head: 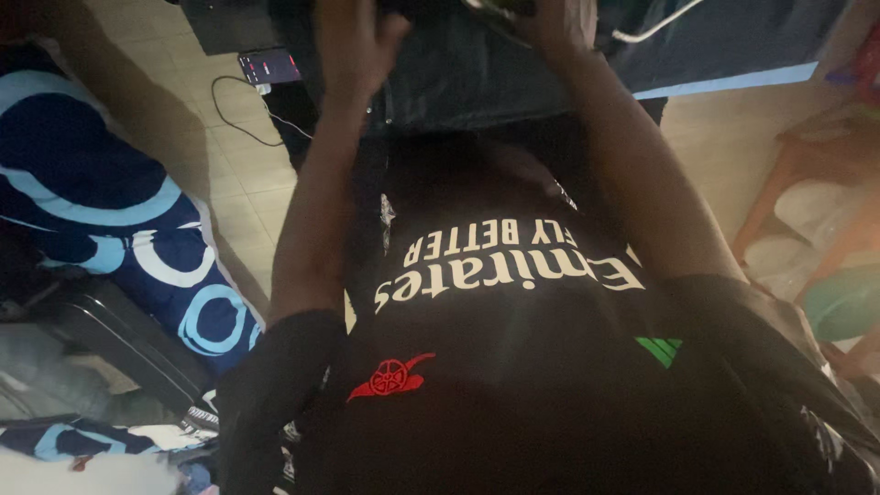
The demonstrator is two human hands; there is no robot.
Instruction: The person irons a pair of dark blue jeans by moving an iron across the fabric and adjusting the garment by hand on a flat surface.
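Hands at the dark table edge

Bedding in blue with pale rings (137, 238) fills the left of the frame, one heap of it. Right of it, at upper left, one phone (269, 66) with a lit screen lies on the tiled floor, a thin cable (240, 124) looping from it. At top centre, the left hand (353, 41) rests fingers spread on the dark cloth-covered table (477, 73), clamped on nothing. At upper right of centre, the right hand (550, 23) is cut by the frame edge; whether it grips anything I cannot tell. One white cord (655, 23) runs just beside it. One orange stool (807, 183) stands far right. In this dim light a hand could likely snag the cord and drag whatever it feeds off the table.
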